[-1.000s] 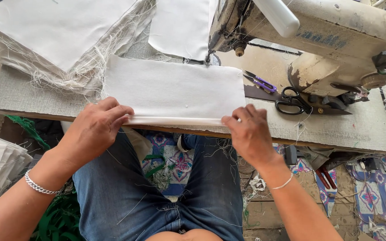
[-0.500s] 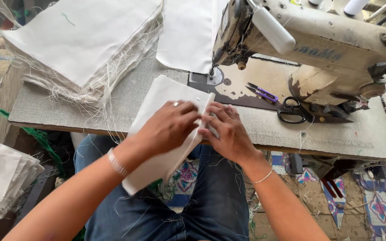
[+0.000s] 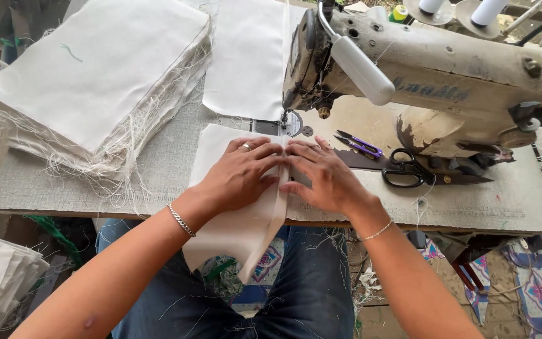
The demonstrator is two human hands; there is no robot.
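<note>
Grey and rough, the desk carries all the sewing work under your eyes. Your folded white cloth piece lies on its front part, just before the needle of the sewing machine, and its lower end hangs over the edge toward your knees. Your left hand lies flat on the cloth with fingers spread, holding nothing, and your right hand presses flat beside it, the fingertips of both almost meeting over the fold. I judge that you are at the step of lining up the folded edge. The next move seems to call for sliding this edge straight under the presser foot without opening the fold. To the right lie small purple snips and black scissors; to the left stands a high stack of white cloth pieces with loose threads.
</note>
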